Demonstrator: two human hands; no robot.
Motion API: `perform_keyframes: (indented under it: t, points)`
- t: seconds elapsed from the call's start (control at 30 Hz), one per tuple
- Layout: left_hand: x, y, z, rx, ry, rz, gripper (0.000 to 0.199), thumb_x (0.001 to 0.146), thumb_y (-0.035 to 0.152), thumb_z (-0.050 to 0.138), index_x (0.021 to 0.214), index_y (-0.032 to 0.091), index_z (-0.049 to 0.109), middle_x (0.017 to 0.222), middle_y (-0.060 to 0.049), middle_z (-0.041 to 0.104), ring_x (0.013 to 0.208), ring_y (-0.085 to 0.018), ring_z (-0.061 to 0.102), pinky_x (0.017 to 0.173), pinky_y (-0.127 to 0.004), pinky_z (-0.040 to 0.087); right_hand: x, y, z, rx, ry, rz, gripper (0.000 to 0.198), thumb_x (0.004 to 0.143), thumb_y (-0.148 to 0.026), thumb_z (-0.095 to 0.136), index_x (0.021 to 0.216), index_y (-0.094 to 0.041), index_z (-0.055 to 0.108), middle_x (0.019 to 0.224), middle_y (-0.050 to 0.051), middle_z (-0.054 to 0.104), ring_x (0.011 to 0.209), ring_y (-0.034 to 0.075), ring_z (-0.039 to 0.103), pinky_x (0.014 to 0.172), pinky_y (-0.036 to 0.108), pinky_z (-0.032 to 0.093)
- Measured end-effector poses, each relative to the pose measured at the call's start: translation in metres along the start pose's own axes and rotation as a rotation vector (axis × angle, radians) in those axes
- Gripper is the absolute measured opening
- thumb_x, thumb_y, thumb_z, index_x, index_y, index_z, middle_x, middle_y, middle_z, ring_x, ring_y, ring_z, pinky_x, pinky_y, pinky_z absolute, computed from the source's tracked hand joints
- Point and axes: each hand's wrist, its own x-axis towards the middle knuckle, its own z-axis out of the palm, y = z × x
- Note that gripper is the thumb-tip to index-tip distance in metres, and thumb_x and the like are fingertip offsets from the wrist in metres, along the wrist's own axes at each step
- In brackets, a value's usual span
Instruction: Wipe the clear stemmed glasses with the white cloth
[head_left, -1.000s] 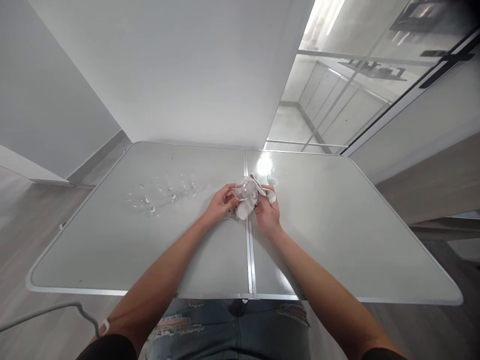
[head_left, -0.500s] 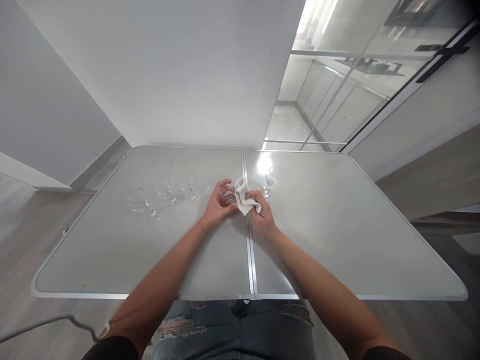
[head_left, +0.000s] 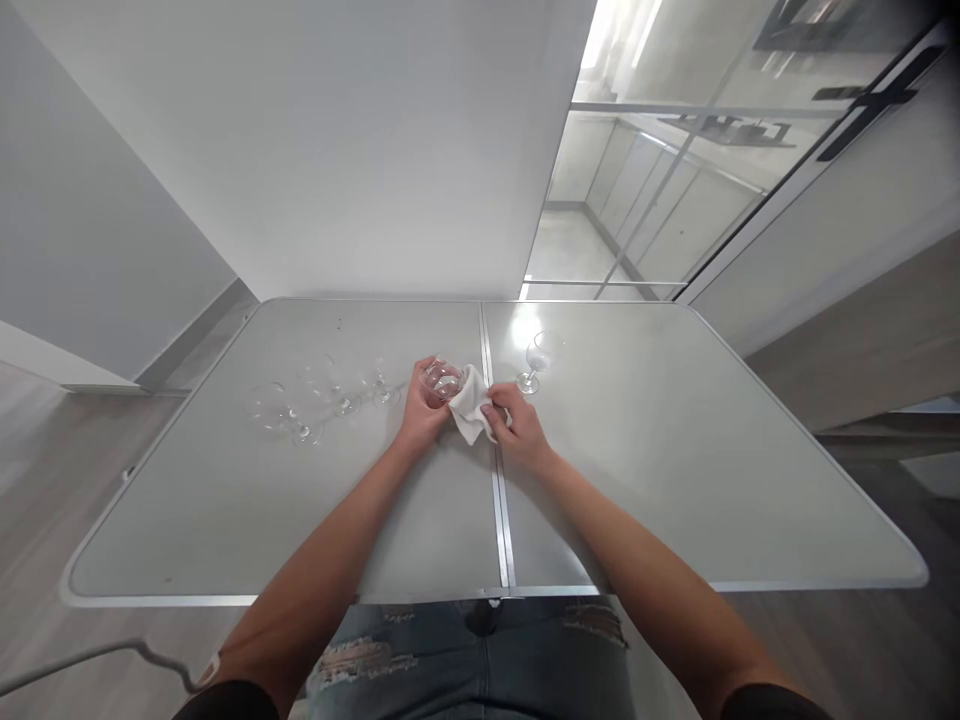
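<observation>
Near the middle of the table, my left hand (head_left: 423, 405) is wrapped round the bowl of a clear wine glass (head_left: 442, 380), which is tilted on its side. A white cloth (head_left: 471, 405) lies against the right end of this glass and hides its stem and foot. My right hand (head_left: 514, 425) pinches the cloth's right side between thumb and fingers. Just beyond the right hand, another wine glass (head_left: 529, 380) stands upright on the table. Several more clear glasses stand to the left, among them a glass (head_left: 302, 432) and a glass (head_left: 382, 392).
The pale folding table (head_left: 660, 480) has a metal seam (head_left: 501, 500) down its middle. A white wall (head_left: 360, 170) rises behind it, with a glazed door (head_left: 637, 200) at the back right. A grey cable (head_left: 97, 652) hangs at the lower left.
Both hands have shifted slightly left with the glass and cloth. The glass bowl shows more plainly, and the right hand's fingers have moved on the cloth. The standing glasses stay in place.
</observation>
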Motion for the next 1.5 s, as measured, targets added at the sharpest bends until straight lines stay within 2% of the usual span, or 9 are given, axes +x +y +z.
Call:
perform_keyframes:
  t: [0.13,0.37,0.6,0.7,0.8,0.97,1.07,1.33,1.5]
  points:
    - [-0.001,-0.004,-0.003,0.026,-0.051,0.003,0.078,0.062,0.039,0.094,0.123,0.028,0.047,0.114,-0.005,0.061,0.093,-0.016,0.066,0.082,-0.029,0.054,0.003,-0.004,0.005,0.006,-0.025,0.07,0.053,0.088,-0.039,0.067,0.135,-0.026,0.044,0.12,0.008,0.066,0.103,0.024,0.063,0.089,0.037,0.048]
    - [0.002,-0.004,-0.01,0.065,-0.151,0.007,0.071,0.07,0.044,0.089,0.125,0.024,0.05,0.115,-0.01,0.065,0.099,-0.021,0.065,0.088,-0.034,0.052,0.005,-0.007,0.001,-0.079,-0.143,0.171,0.018,0.091,-0.037,0.06,0.099,-0.022,0.059,0.074,-0.002,0.057,0.067,0.017,0.051,0.066,0.029,0.037]
    - [-0.003,0.008,-0.003,-0.032,-0.15,-0.065,0.067,0.067,0.046,0.09,0.122,0.02,0.059,0.109,-0.011,0.068,0.108,-0.026,0.066,0.096,-0.039,0.049,0.005,-0.003,0.002,0.734,-0.175,0.634,0.035,0.08,-0.053,0.07,0.078,-0.019,0.062,0.068,0.0,0.057,0.062,0.015,0.049,0.061,0.029,0.038]
    - [-0.004,0.011,0.0,-0.061,-0.179,-0.088,0.067,0.067,0.046,0.09,0.121,0.02,0.06,0.109,-0.011,0.069,0.107,-0.026,0.066,0.096,-0.039,0.049,0.003,-0.002,0.002,0.816,-0.202,0.727,0.036,0.078,-0.053,0.072,0.078,-0.018,0.063,0.068,0.001,0.059,0.06,0.015,0.05,0.06,0.03,0.04]
    - [-0.003,0.009,-0.001,-0.037,-0.151,-0.055,0.066,0.068,0.044,0.09,0.122,0.02,0.059,0.11,-0.011,0.069,0.105,-0.024,0.066,0.095,-0.037,0.049,0.003,-0.003,0.002,0.651,-0.204,0.576,0.036,0.082,-0.054,0.07,0.089,-0.018,0.066,0.077,0.003,0.064,0.068,0.017,0.055,0.065,0.03,0.042]
    - [-0.001,0.004,-0.005,0.041,-0.131,-0.031,0.068,0.067,0.039,0.091,0.122,0.02,0.056,0.116,-0.013,0.069,0.107,-0.024,0.065,0.092,-0.036,0.05,0.003,-0.004,0.003,-0.109,-0.035,0.142,0.021,0.086,-0.04,0.067,0.092,-0.02,0.064,0.08,0.003,0.062,0.075,0.019,0.053,0.073,0.032,0.04]
    - [0.0,0.004,-0.006,0.045,-0.133,-0.038,0.067,0.067,0.037,0.091,0.121,0.021,0.056,0.114,-0.012,0.069,0.104,-0.023,0.065,0.09,-0.034,0.05,0.003,-0.002,0.003,-0.263,0.001,0.073,0.019,0.086,-0.038,0.066,0.091,-0.02,0.063,0.08,0.004,0.062,0.075,0.02,0.052,0.077,0.034,0.039]
    - [-0.004,0.008,-0.004,-0.067,-0.178,-0.088,0.066,0.067,0.041,0.091,0.121,0.021,0.058,0.111,-0.012,0.07,0.106,-0.026,0.068,0.095,-0.039,0.051,0.003,-0.006,0.004,0.747,-0.184,0.644,0.039,0.084,-0.057,0.067,0.084,-0.018,0.064,0.074,0.004,0.063,0.066,0.018,0.055,0.064,0.031,0.043]
    - [-0.002,0.005,-0.007,-0.06,-0.147,-0.067,0.066,0.067,0.041,0.091,0.121,0.021,0.059,0.11,-0.011,0.07,0.107,-0.027,0.068,0.097,-0.041,0.051,0.003,-0.008,0.005,0.669,-0.179,0.599,0.037,0.085,-0.055,0.067,0.091,-0.018,0.066,0.08,0.005,0.065,0.071,0.019,0.058,0.067,0.032,0.045]
